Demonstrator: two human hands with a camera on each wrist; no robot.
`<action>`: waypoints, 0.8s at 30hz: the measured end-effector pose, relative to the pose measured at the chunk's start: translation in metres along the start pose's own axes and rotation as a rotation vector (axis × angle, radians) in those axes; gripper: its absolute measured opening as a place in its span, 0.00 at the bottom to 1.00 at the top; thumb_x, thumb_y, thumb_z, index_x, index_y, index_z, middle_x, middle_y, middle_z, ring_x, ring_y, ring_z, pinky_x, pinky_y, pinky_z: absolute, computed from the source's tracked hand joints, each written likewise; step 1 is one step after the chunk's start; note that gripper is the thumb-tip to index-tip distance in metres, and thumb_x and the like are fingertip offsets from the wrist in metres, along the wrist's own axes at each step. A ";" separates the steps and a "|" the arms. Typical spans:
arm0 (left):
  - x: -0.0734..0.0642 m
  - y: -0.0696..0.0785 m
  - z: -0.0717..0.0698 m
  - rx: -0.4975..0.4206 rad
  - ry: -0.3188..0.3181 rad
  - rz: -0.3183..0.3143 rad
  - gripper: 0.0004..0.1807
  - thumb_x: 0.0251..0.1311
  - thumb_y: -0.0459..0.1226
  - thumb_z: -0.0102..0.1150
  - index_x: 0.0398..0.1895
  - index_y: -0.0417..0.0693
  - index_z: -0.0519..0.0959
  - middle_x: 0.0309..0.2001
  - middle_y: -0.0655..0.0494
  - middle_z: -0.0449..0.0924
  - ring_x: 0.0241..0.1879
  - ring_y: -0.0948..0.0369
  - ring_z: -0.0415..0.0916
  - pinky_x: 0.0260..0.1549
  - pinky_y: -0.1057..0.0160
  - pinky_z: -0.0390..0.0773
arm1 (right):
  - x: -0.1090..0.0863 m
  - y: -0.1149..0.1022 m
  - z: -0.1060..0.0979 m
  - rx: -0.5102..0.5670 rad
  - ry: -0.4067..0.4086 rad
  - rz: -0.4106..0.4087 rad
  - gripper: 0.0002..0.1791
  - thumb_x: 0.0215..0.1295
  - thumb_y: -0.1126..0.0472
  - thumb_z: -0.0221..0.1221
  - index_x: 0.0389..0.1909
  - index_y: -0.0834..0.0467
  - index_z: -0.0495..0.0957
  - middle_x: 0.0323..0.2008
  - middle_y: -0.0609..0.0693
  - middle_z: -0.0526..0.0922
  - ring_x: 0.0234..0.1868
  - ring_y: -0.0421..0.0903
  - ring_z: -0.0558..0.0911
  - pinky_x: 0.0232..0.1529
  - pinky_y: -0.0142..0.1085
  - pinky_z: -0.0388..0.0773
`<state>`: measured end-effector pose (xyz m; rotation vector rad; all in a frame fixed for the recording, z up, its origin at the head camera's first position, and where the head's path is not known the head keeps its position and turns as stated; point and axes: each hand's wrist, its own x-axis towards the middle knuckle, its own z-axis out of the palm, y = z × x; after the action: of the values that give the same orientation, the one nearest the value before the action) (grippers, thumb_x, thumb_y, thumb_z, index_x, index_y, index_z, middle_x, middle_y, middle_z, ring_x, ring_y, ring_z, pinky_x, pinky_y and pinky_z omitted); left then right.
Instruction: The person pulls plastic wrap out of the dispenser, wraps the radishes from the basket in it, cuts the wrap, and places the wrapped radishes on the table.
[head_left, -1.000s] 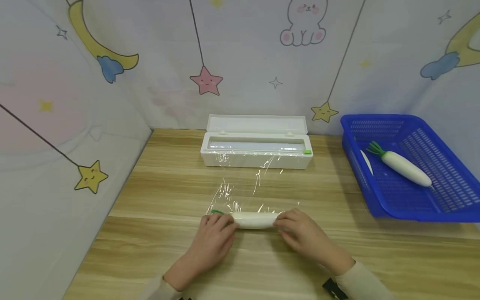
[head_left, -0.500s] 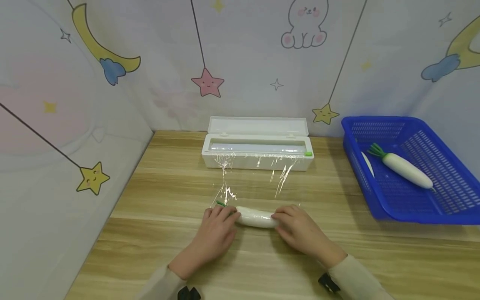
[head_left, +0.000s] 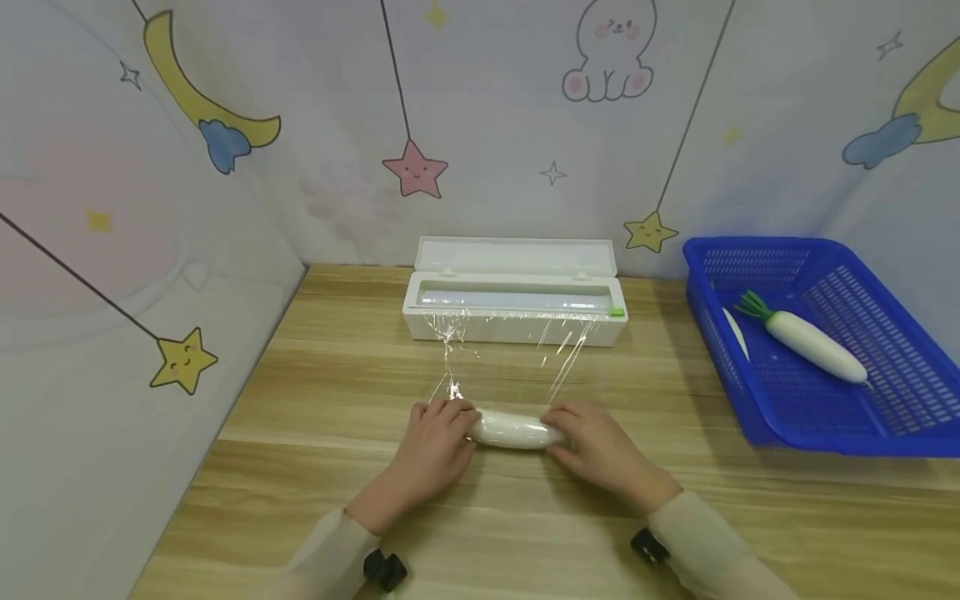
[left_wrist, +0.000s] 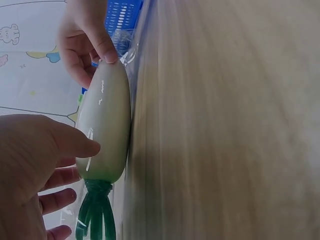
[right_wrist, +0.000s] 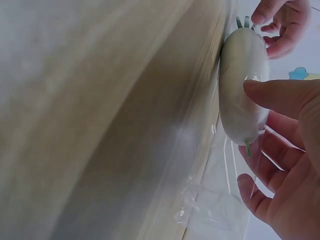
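Note:
A white radish (head_left: 514, 430) with a green leafy top (left_wrist: 96, 212) lies crosswise on the table, with clear cling film over its surface. My left hand (head_left: 437, 446) grips its leafy end, thumb on the near side and fingers over the far side. At the tapered end, my right hand (head_left: 596, 447) holds it the same way. From the radish the cling film (head_left: 502, 371) stretches back, creased and shiny, to a white dispenser box (head_left: 517, 330) whose lid stands up. Inside the box is the film roll (head_left: 517, 301). Loose film hangs by the right fingers in the right wrist view.
A blue plastic basket (head_left: 772, 421) stands at the right, holding a white radish (head_left: 816, 345) with green leaves and part of another white one (head_left: 737, 335). A green slider (head_left: 616, 312) sits at the box's right front edge. A patterned cloth wall rises behind the table.
Both hands have rolled the radish slightly away, toward the box, and its green leaves are now hidden in the head view. The film between radish and box looks shorter and more taut.

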<state>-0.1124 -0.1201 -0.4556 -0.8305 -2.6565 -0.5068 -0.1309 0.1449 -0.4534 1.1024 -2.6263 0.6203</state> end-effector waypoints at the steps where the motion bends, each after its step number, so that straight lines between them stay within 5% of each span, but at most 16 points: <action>1: 0.001 -0.001 0.001 0.004 -0.005 -0.008 0.18 0.46 0.34 0.69 0.44 0.45 0.80 0.44 0.54 0.78 0.47 0.53 0.71 0.42 0.51 0.66 | 0.002 0.002 0.000 0.009 -0.005 0.006 0.20 0.47 0.61 0.72 0.42 0.62 0.81 0.40 0.53 0.82 0.43 0.50 0.80 0.47 0.45 0.76; 12: 0.010 -0.009 0.005 -0.017 -0.066 -0.051 0.22 0.50 0.40 0.72 0.49 0.43 0.80 0.47 0.52 0.80 0.49 0.53 0.73 0.44 0.48 0.65 | 0.011 0.020 0.000 0.167 -0.146 0.101 0.18 0.57 0.63 0.65 0.49 0.62 0.79 0.46 0.55 0.83 0.49 0.53 0.80 0.53 0.49 0.74; 24: 0.017 -0.016 0.009 -0.049 -0.107 -0.089 0.21 0.53 0.41 0.69 0.51 0.46 0.79 0.48 0.53 0.81 0.50 0.54 0.72 0.46 0.47 0.64 | 0.016 0.031 0.002 0.231 -0.168 0.094 0.17 0.56 0.63 0.65 0.47 0.62 0.78 0.45 0.54 0.83 0.48 0.50 0.80 0.51 0.45 0.76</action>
<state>-0.1363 -0.1203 -0.4607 -0.7761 -2.8002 -0.5664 -0.1647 0.1537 -0.4584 1.1437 -2.8182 0.9080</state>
